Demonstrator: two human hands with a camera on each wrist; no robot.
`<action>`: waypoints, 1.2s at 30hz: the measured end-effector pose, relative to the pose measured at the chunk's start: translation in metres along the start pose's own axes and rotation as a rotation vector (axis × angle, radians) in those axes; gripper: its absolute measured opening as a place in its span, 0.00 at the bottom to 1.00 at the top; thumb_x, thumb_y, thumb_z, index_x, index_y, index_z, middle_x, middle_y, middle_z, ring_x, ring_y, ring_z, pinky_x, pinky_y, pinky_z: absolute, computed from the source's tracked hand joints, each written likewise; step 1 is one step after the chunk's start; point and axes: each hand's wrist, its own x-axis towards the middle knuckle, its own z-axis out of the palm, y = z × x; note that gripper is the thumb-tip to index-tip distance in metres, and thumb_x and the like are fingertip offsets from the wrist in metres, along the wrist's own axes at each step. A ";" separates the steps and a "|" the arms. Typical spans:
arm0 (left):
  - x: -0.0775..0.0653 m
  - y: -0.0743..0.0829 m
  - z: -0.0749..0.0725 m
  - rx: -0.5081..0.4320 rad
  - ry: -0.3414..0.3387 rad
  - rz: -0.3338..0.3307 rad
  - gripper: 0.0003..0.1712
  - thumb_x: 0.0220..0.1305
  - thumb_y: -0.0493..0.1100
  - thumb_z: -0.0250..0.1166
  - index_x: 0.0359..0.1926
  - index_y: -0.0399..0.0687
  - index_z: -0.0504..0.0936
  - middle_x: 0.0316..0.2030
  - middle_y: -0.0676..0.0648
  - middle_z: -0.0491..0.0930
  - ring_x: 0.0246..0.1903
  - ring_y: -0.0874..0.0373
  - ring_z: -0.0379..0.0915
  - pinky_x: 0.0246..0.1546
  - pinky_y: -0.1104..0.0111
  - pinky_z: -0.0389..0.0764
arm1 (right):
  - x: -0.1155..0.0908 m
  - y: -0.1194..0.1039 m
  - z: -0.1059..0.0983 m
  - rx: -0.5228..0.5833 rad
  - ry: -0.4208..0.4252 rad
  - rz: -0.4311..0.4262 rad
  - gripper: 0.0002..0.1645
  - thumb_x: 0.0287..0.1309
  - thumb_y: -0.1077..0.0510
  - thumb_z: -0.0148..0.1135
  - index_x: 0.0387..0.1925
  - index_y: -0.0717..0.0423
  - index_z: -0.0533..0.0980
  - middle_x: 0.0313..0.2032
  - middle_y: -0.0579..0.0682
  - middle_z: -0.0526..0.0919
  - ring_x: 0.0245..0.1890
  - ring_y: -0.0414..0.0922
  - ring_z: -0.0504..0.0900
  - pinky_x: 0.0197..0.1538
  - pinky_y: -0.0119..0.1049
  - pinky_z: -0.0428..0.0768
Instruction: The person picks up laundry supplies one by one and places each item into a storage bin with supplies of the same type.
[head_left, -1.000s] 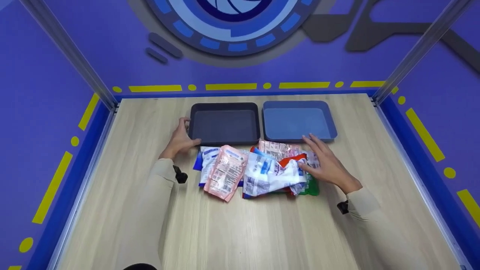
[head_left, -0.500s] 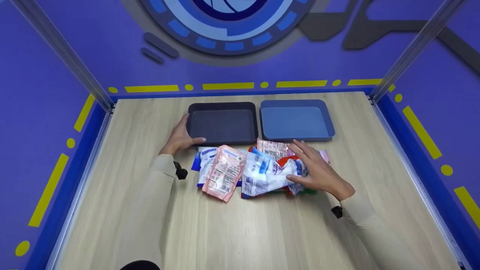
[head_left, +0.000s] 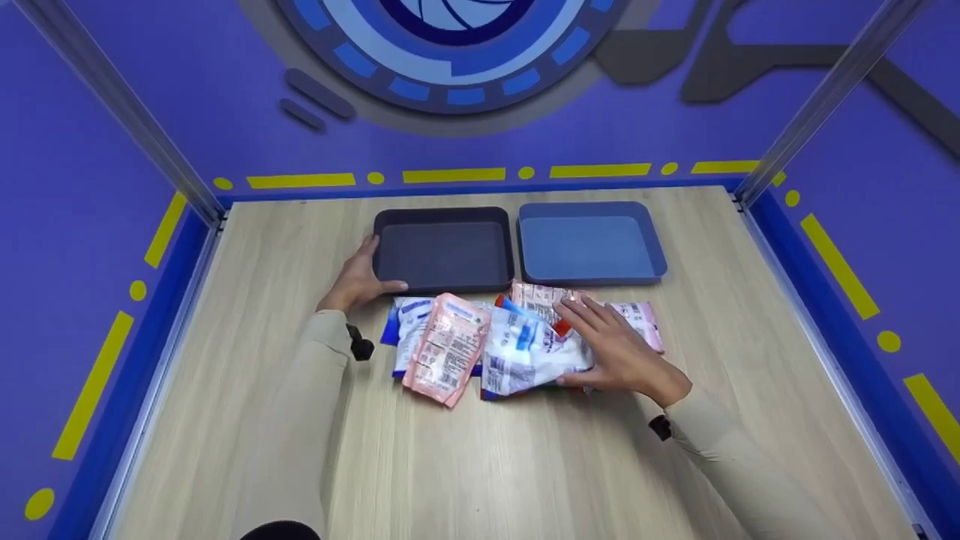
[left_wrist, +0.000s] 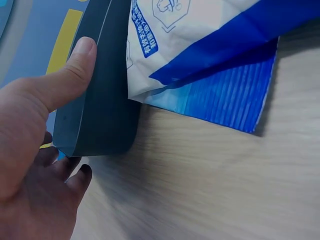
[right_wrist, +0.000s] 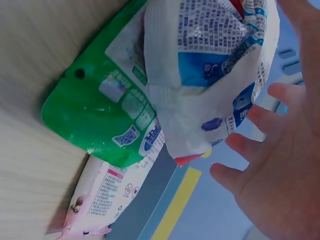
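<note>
Blue-violet panels [head_left: 405, 150] with yellow dashes enclose a pale wood-grain table [head_left: 465, 465] on three visible sides.

The right hand [head_left: 626, 352] is wide, its fingers spread and its thumb apart over the right end of a crumpled white plastic packet with blue print [head_left: 517, 356]; whether it touches the film I cannot tell. Beneath that packet, the right wrist view shows a glossy green pouch [right_wrist: 90, 110], then a pale pink-and-white packet [right_wrist: 110, 187]. A pink printed packet [head_left: 540, 294] lies behind the white one.

The left hand [head_left: 358, 281] grips the near-left corner of a shallow black rectangular tray [head_left: 446, 247], thumb along the near side. Just in front of this tray, a pale pink foil pouch [head_left: 448, 351] lies over a white packet with a blue end [head_left: 411, 330]. A shallow blue-grey rectangular tray [head_left: 589, 240] stands just to the right. Both trays show bare floors.

The step in hand looks like steadying the black tray while reaching into the heap. The next move would seem to call for closing thumb and fingers on one packet, clear of those overlapping it.
</note>
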 end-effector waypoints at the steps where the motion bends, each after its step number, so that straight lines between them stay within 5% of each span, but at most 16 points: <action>1: 0.000 0.000 0.000 0.007 -0.002 0.006 0.69 0.57 0.53 0.79 0.83 0.43 0.39 0.82 0.39 0.35 0.80 0.42 0.34 0.78 0.50 0.47 | 0.000 -0.001 0.000 -0.001 -0.005 -0.002 0.67 0.49 0.23 0.70 0.80 0.53 0.57 0.77 0.58 0.62 0.76 0.63 0.58 0.73 0.65 0.58; 10: -0.002 -0.003 -0.001 0.039 -0.015 0.049 0.67 0.58 0.51 0.79 0.82 0.40 0.42 0.82 0.38 0.35 0.80 0.40 0.35 0.78 0.49 0.49 | 0.004 -0.009 -0.001 0.012 -0.066 0.030 0.61 0.50 0.26 0.72 0.77 0.52 0.65 0.73 0.59 0.68 0.71 0.64 0.66 0.73 0.65 0.60; 20: -0.004 0.000 -0.001 0.023 -0.038 0.011 0.67 0.59 0.52 0.78 0.83 0.45 0.40 0.82 0.41 0.34 0.80 0.44 0.32 0.78 0.50 0.45 | 0.012 -0.012 -0.004 0.014 -0.123 0.098 0.53 0.48 0.32 0.78 0.71 0.53 0.73 0.71 0.60 0.70 0.68 0.63 0.69 0.71 0.65 0.63; 36: -0.005 0.003 -0.002 -0.010 -0.052 -0.017 0.65 0.60 0.51 0.78 0.83 0.49 0.42 0.83 0.44 0.32 0.81 0.44 0.31 0.78 0.49 0.44 | 0.016 -0.010 0.007 0.041 -0.075 0.121 0.54 0.44 0.38 0.83 0.68 0.60 0.75 0.69 0.64 0.72 0.66 0.65 0.72 0.70 0.63 0.66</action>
